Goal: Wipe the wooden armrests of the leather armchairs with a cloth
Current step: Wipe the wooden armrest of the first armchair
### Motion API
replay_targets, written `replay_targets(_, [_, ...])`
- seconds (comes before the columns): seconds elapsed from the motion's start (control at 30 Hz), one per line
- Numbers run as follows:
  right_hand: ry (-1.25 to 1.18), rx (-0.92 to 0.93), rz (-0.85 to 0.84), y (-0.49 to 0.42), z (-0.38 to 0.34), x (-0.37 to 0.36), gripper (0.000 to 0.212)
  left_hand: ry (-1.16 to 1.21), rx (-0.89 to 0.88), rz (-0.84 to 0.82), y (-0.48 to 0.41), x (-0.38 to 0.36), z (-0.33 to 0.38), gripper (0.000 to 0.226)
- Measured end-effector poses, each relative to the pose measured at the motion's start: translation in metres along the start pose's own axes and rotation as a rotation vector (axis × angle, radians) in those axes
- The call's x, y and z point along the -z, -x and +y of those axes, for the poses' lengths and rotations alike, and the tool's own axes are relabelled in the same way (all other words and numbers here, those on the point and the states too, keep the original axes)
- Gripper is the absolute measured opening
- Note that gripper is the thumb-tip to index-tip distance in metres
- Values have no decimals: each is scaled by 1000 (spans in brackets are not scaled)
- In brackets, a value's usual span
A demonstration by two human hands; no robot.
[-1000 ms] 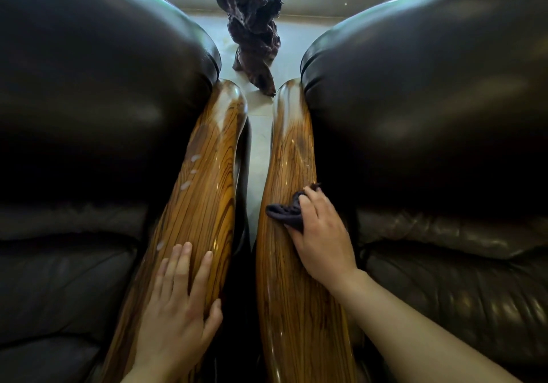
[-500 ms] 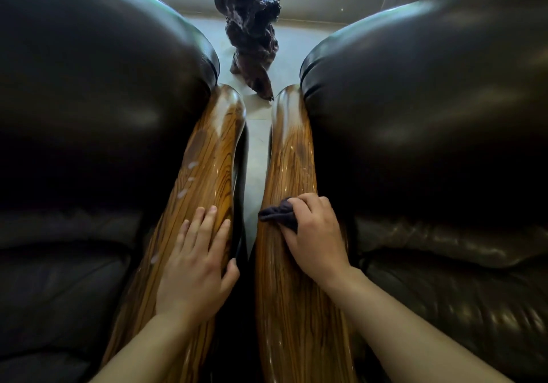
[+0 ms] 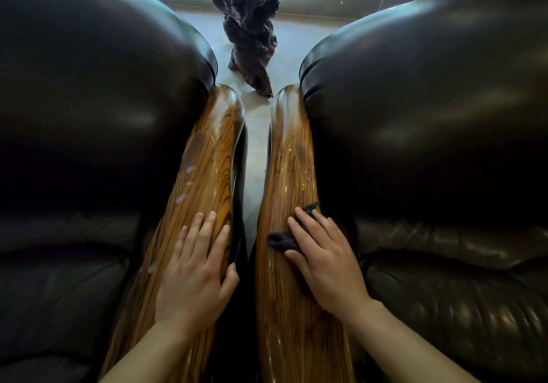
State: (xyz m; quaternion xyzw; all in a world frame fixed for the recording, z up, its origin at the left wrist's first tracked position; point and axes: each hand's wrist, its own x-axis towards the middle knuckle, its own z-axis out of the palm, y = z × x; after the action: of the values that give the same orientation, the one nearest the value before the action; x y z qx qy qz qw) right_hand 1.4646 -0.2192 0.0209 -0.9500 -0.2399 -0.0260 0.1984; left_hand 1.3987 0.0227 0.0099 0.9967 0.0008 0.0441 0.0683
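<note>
Two glossy striped wooden armrests run side by side up the middle, each belonging to a dark leather armchair. My left hand (image 3: 197, 267) lies flat, fingers spread, on the left armrest (image 3: 210, 157), holding nothing. Pale smudges dot that armrest's left edge above my fingers. My right hand (image 3: 323, 255) presses a dark cloth (image 3: 280, 240) onto the right armrest (image 3: 292, 151); the cloth pokes out to the left of my palm and at my fingertips, the rest hidden beneath the hand.
The left armchair (image 3: 89, 115) and right armchair (image 3: 430, 101) fill both sides. A narrow strip of pale floor (image 3: 255, 133) shows between the armrests. A dark gnarled wood carving (image 3: 249, 26) stands on the floor beyond them, below a window.
My left hand has slid forward up the left armrest. My right hand with the cloth first drew back toward me, then flattened out over the cloth on the right armrest.
</note>
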Motion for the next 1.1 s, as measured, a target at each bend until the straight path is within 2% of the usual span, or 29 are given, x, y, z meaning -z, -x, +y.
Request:
replay_targets(0.07, [-39,-136,15,-25,3,4,58,-5,2,-3,0,1,0,67])
replay_targets(0.13, [2,-179,28,-44,-4,3,58,-2,1,-4,0,1,0,67])
replay_targets(0.2, [46,-99,30,-41,-13,-2,57,1,3,-1,0,2,1,66])
replay_targets(0.3, [60,125,0,-7,-6,-1,55,12,6,2,-1,3,2,66])
replay_targets(0.37, [39,146,5,-1,7,2,55,23,9,2,-1,3,1,65])
replay_targets(0.53, [-42,-271,76,-64,3,3,61,53,2,20,-1,4,2,64])
replay_targets(0.6, [13,-214,61,-63,-6,0,61,61,14,14,-1,4,2,66])
replay_targets(0.73, [81,136,-50,-16,5,4,58,87,84,16,0,8,4,70])
replay_targets(0.77, [81,135,-55,-17,13,5,58,92,89,13,0,8,5,71])
replay_targets(0.87, [18,-117,14,-55,21,8,62,95,84,28,-1,6,4,70])
replay_targets(0.93, [20,-203,23,-86,14,6,63,90,80,36,-2,4,4,69])
replay_targets(1.0, [63,-159,22,-89,4,1,63,85,82,30,-2,3,3,69])
replay_targets(1.1, [96,-14,-7,-45,-3,0,62,64,84,16,-1,3,4,69])
